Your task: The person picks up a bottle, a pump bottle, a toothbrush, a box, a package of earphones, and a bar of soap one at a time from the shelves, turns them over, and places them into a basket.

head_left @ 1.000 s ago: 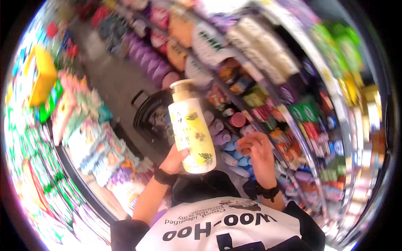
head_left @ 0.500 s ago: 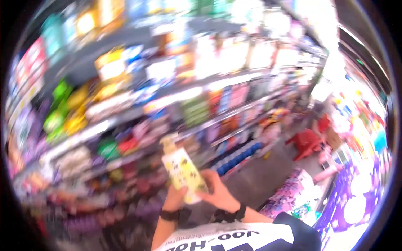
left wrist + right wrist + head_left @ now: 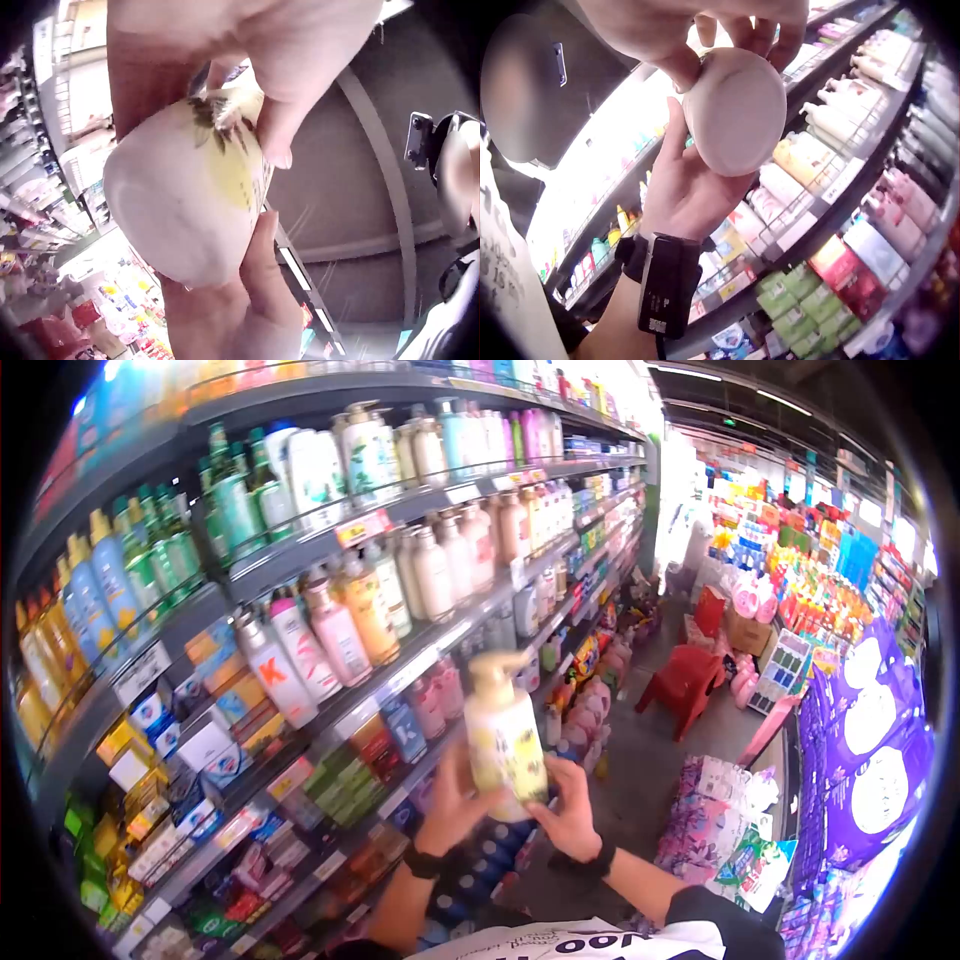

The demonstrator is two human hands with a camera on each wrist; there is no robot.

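And there's the pump bottle, right between the left hand and right hand, shelves filling the left! Bottles line the upper levels, boxes sit below. Over to the right, beyond the hands, a chair stands on the floor; bags lie nearer, big packs farther right beside them!

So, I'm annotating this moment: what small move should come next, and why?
Probably lift the bottle toward the shelf: the left hand and right hand both grip it, it is nearly upright, and similar pump bottles line that shelf.
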